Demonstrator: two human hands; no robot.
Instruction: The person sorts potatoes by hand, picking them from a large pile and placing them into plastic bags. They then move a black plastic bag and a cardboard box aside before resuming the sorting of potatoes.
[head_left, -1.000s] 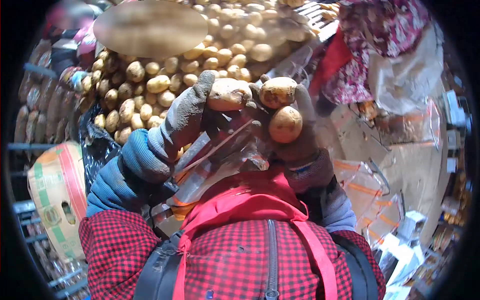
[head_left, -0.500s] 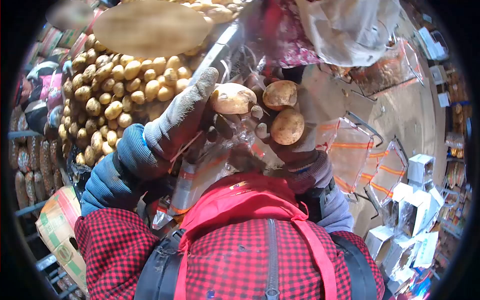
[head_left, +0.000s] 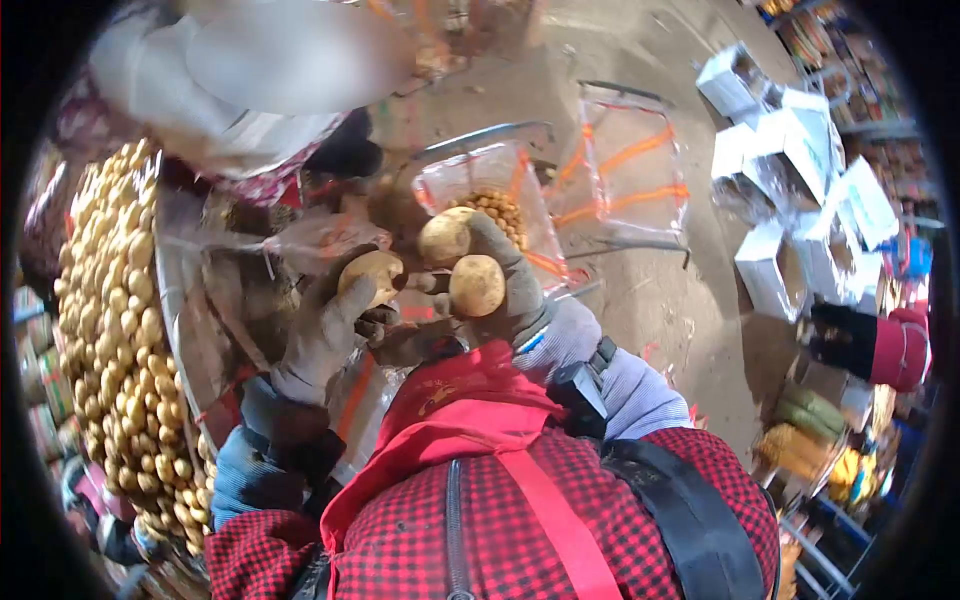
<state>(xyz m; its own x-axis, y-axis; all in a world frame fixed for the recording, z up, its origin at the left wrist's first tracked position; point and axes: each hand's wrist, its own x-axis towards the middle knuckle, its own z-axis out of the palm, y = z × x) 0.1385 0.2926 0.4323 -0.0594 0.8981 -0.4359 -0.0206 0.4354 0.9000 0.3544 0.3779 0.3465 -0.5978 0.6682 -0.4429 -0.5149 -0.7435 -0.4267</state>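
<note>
My left hand (head_left: 318, 335), in a dusty grey work glove, has its fingers closed around one potato (head_left: 370, 272). In the same kind of glove, my right hand (head_left: 518, 278) grips two potatoes, an upper potato (head_left: 444, 236) and a lower potato (head_left: 477, 287). Both hands are close together in front of my chest, with a narrow gap between the potatoes of the two sides. Beneath them hangs a clear plastic bag (head_left: 365, 400) with orange stripes, partly hidden by my hands and the red apron.
A large heap of potatoes (head_left: 120, 350) lies at the left behind a raised edge. Ahead, a striped bag on a metal frame (head_left: 455, 175) holds potatoes, beside another framed bag (head_left: 635, 160). White boxes (head_left: 775, 160) stand right. Another person (head_left: 230, 80) is at upper left.
My view has swung to the right, so the potato heap now sits at far left. The potatoes stay in my hands; the left glove has curled more around its potato.
</note>
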